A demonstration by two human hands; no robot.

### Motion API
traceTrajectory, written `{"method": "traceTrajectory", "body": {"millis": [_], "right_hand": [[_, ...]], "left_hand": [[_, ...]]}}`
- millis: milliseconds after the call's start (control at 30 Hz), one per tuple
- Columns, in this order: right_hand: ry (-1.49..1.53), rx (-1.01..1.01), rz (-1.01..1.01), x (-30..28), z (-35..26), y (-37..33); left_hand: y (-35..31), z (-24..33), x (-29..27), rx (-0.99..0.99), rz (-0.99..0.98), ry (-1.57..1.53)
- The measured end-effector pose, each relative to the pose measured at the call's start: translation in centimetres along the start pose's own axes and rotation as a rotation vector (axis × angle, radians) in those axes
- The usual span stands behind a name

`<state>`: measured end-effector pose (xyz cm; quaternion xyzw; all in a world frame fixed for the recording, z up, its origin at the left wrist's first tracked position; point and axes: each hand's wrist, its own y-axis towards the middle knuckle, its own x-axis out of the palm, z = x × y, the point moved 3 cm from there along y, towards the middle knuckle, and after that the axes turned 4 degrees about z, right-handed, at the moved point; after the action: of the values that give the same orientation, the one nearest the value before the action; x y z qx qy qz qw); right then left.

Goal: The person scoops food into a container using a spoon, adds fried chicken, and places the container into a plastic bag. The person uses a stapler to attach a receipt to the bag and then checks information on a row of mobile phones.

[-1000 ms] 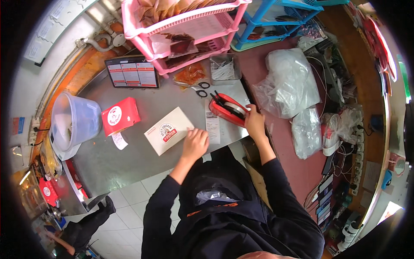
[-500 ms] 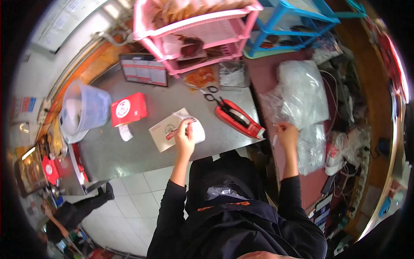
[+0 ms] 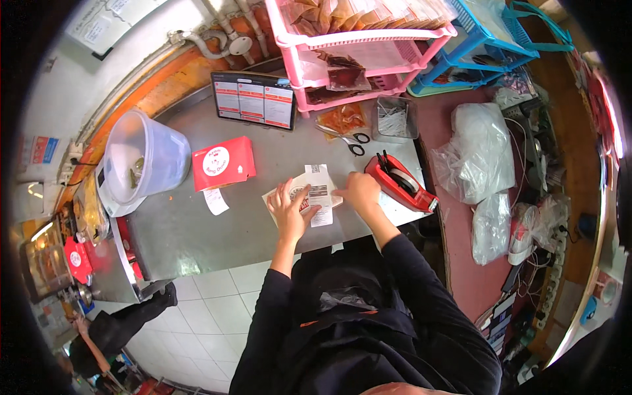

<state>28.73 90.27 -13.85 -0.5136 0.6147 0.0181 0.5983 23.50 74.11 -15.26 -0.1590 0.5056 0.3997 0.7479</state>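
Observation:
A white receipt (image 3: 321, 216) lies across a flat beige paper piece (image 3: 272, 199) with a round print, near the steel table's front edge. My left hand (image 3: 289, 209) rests on both with its fingers spread. At the receipt's right edge is my right hand (image 3: 362, 192), fingers curled in and fingertips at the paper; whether they pinch anything is hidden. Right of that hand stands a red tape dispenser (image 3: 403, 184). Black-handled scissors (image 3: 356, 143) lie behind it.
A red box (image 3: 242, 160) with a paper slip and a clear tub (image 3: 161, 161) stand left on the steel table. Behind are a tablet (image 3: 255, 100), a pink rack (image 3: 368, 41) and a blue rack (image 3: 487, 46). Plastic bags (image 3: 484, 155) lie right. A person (image 3: 125, 322) is at lower left.
My right hand has moved left from the plastic bags to the receipt. The receipt, lifted and curled in my left hand before, now lies flat, and that hand has spread over it.

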Motion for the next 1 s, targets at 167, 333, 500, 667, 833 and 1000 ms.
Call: {"method": "traceTrajectory", "body": {"millis": [167,333,500,667,833,1000], "right_hand": [[0.206,-0.530,0.729,7.1,2.4,-4.1],[0.570,-0.240,0.464,4.8,10.2,-9.8],[0.247,0.406,1.630,-3.3,33.4,-17.3],[0.234,0.606,0.693,-0.4,47.0,-18.5],[0.013,0.489,0.960,-1.0,43.6,-18.2],[0.553,0.435,0.809,0.4,46.6,-17.6]], "left_hand": [[0.0,0.5,1.0,0.097,0.109,0.130],[-0.2,-2.3,1.9,0.041,0.198,0.100],[0.8,1.1,2.3,0.179,0.131,0.064],[1.5,17.0,3.2,0.382,0.330,-0.213],[-0.6,36.3,8.5,0.940,-0.235,-0.505],[-4.2,46.8,16.5,1.118,-0.724,-0.598]]}}
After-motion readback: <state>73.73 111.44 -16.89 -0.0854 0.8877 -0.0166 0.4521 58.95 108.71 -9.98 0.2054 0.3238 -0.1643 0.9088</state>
